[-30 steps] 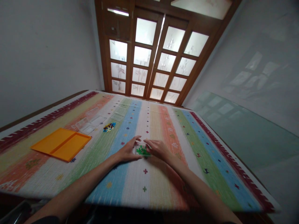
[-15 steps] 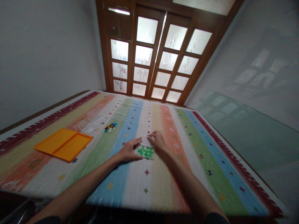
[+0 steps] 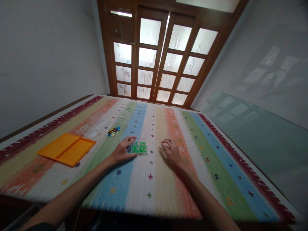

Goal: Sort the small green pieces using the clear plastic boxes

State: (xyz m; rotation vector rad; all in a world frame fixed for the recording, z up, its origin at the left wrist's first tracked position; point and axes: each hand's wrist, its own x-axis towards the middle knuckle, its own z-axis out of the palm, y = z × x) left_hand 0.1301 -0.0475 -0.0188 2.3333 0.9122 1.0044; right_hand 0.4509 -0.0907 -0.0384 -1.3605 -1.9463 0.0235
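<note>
A small clear box (image 3: 139, 148) full of green pieces sits on the striped cloth (image 3: 154, 189). My left hand (image 3: 122, 150) holds the box's left side, thumb near me and fingers round its far edge. My right hand (image 3: 170, 151) lies to the right of the box with fingers spread, touching only the cloth and holding nothing. A small heap of mixed coloured pieces (image 3: 113, 131) lies farther back on the left.
An orange two-part tray (image 3: 66, 149) lies on the left. Several clear boxes (image 3: 96, 125) stand behind the heap. A wooden door with frosted panes (image 3: 158, 64) closes the far end. A glass surface (image 3: 255, 134) runs along the right.
The box of green pieces has slid left and away with my left hand. My right hand has let go of it and now rests apart on the cloth.
</note>
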